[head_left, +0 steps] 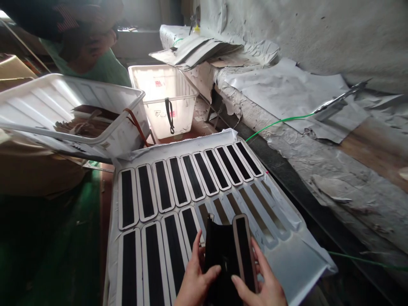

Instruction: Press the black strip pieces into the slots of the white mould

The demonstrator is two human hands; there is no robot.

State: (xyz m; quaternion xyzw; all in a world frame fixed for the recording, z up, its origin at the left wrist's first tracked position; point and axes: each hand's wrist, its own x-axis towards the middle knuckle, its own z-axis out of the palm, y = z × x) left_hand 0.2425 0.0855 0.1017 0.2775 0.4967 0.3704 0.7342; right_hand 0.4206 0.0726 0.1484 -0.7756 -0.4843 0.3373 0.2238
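My left hand (pixel 198 272) and my right hand (pixel 263 278) grip a dark folded piece (pixel 221 250) between them, thumbs on its near face. It looks like leather or card, bent open, with a long rounded strip in a pale border along its right edge. Below it lies a pale sheet-covered board (pixel 296 259). Rows of flat white-bordered black strips (pixel 163 185) lie on its far and left parts. To the right of the near row, strip-shaped see-through outlines (pixel 255 210) show on the pale covering. My hands and the dark piece hide part of the near row.
A large white bin (pixel 127 106) with brown pieces inside stands at the left; another white bin (pixel 168 114) is behind the board. A paper-covered ledge (pixel 270 123) runs along the right, carrying a spray-gun-like tool (pixel 341 97) with a green hose (pixel 280 121). Someone with folded arms (pixel 92 42) stands beyond.
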